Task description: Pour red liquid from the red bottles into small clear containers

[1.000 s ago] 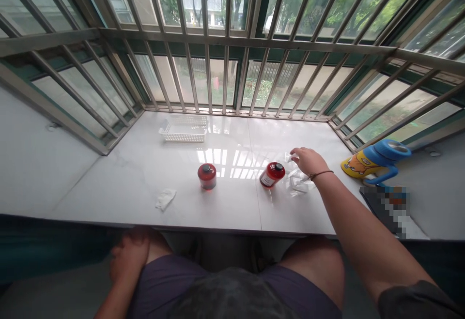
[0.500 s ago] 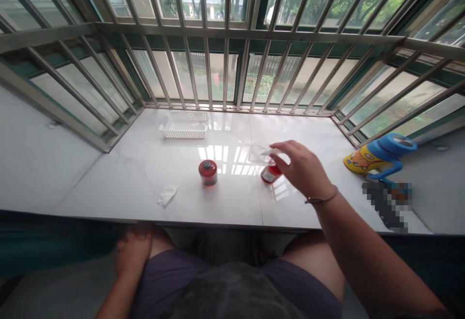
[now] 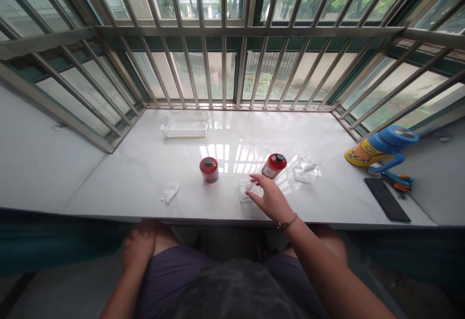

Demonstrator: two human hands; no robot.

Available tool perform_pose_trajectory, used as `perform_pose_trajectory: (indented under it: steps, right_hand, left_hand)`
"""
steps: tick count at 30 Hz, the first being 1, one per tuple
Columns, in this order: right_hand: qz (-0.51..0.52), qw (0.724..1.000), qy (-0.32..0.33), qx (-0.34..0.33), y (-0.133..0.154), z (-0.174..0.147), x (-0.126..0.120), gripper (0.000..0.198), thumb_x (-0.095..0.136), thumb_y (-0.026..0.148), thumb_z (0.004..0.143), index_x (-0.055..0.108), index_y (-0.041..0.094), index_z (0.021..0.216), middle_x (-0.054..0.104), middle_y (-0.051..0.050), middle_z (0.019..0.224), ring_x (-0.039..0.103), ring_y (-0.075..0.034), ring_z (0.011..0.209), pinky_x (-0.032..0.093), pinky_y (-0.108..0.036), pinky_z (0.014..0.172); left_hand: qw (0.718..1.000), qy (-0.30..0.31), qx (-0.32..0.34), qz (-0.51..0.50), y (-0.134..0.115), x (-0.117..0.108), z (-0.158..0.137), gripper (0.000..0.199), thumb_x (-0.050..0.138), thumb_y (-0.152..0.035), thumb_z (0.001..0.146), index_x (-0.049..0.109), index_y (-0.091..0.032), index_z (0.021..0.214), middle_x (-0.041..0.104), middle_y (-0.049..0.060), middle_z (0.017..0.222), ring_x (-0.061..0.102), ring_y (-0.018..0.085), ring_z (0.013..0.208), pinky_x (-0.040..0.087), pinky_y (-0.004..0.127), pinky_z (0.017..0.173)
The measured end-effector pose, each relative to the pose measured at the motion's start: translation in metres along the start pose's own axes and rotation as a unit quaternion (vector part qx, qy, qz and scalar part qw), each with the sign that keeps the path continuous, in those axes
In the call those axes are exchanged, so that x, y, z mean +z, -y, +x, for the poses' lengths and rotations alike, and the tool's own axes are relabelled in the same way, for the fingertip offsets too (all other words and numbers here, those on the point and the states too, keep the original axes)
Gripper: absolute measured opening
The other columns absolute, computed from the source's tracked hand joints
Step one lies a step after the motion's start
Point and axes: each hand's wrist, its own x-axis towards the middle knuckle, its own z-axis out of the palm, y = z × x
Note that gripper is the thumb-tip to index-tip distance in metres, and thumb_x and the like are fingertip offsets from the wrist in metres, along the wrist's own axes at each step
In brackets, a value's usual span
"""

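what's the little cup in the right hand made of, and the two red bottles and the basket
Cup at the right hand: probably clear plastic, see-through. Bottles: translucent red, glossy, plastic or glass, black caps. Basket: white perforated plastic.

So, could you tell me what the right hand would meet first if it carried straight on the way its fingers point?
The right hand points up-left, fingertips already at a small clear plastic container. Pushing on, it would likely head for the upright red jar, though depth is hard to judge.
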Motion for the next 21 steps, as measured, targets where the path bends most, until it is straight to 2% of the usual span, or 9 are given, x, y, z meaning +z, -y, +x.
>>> perform_pose_trajectory:
  steps: [2, 4, 9, 13, 17, 19, 21]
  right_hand:
    - [0.040, 0.998, -0.024, 0.037, -0.008, -0.006, 0.009, 0.066, 0.080, 0.043, 0.093, 0.049, 0.029, 0.150, 0.067, -0.011, 0.132, 0.068, -0.032, 0.113, 0.060, -0.055, 0.102]
    - [0.066, 0.995, -0.043, 0.061, -0.016, -0.010, 0.018, 0.075, 0.082, 0.048, 0.090, 0.045, 0.028, 0.153, 0.063, -0.013, 0.139, 0.066, -0.032, 0.116, 0.059, -0.056, 0.103]
    - [0.099, 0.991, -0.053, 0.073, -0.031, -0.019, 0.037, 0.085, 0.083, 0.055, 0.088, 0.041, 0.026, 0.155, 0.056, -0.016, 0.148, 0.063, -0.032, 0.119, 0.057, -0.056, 0.106]
    - [0.138, 0.983, -0.078, 0.097, -0.038, -0.030, 0.050, 0.094, 0.086, 0.059, 0.084, 0.037, 0.026, 0.157, 0.054, -0.016, 0.149, 0.063, -0.031, 0.117, 0.061, -0.054, 0.099]
    - [0.140, 0.979, -0.121, 0.089, -0.041, -0.038, 0.054, 0.087, 0.084, 0.060, 0.086, 0.042, 0.025, 0.154, 0.053, -0.016, 0.146, 0.063, -0.028, 0.112, 0.062, -0.052, 0.097]
    - [0.131, 0.979, -0.132, 0.081, -0.041, -0.040, 0.054, 0.080, 0.082, 0.060, 0.088, 0.046, 0.024, 0.150, 0.054, -0.016, 0.143, 0.063, -0.028, 0.112, 0.061, -0.051, 0.098]
    - [0.123, 0.979, -0.146, 0.078, -0.041, -0.041, 0.053, 0.073, 0.079, 0.058, 0.091, 0.049, 0.024, 0.147, 0.056, -0.015, 0.139, 0.063, -0.028, 0.112, 0.061, -0.049, 0.097]
  left_hand:
    - [1.000, -0.006, 0.004, 0.004, -0.001, 0.002, 0.000, 0.095, 0.037, -0.075, 0.096, 0.038, -0.005, 0.160, 0.051, 0.039, 0.145, 0.060, 0.056, 0.130, 0.050, 0.063, 0.105]
    - [1.000, -0.014, 0.009, 0.013, -0.004, 0.004, -0.002, 0.089, 0.034, -0.070, 0.099, 0.041, -0.003, 0.157, 0.050, 0.039, 0.145, 0.059, 0.057, 0.131, 0.050, 0.063, 0.104]
    - [0.998, -0.036, 0.022, 0.051, -0.009, 0.008, -0.008, 0.077, 0.027, -0.059, 0.103, 0.047, -0.004, 0.152, 0.051, 0.035, 0.144, 0.056, 0.059, 0.131, 0.051, 0.063, 0.102]
    - [0.994, -0.041, 0.031, 0.092, -0.012, 0.010, -0.013, 0.079, 0.030, -0.059, 0.101, 0.047, 0.000, 0.151, 0.053, 0.034, 0.141, 0.060, 0.056, 0.127, 0.052, 0.059, 0.100]
    - [0.987, -0.048, 0.048, 0.144, -0.020, 0.018, -0.025, 0.081, 0.040, -0.057, 0.099, 0.049, 0.005, 0.150, 0.044, 0.041, 0.150, 0.051, 0.059, 0.136, 0.049, 0.062, 0.104]
    - [0.981, -0.050, 0.075, 0.173, -0.028, 0.024, -0.036, 0.078, 0.045, -0.053, 0.099, 0.048, 0.004, 0.153, 0.039, 0.041, 0.157, 0.040, 0.062, 0.145, 0.041, 0.068, 0.111]
    - [0.967, -0.021, 0.134, 0.214, -0.038, 0.032, -0.049, 0.073, 0.046, -0.046, 0.100, 0.047, 0.000, 0.157, 0.036, 0.040, 0.162, 0.029, 0.064, 0.151, 0.029, 0.077, 0.115]
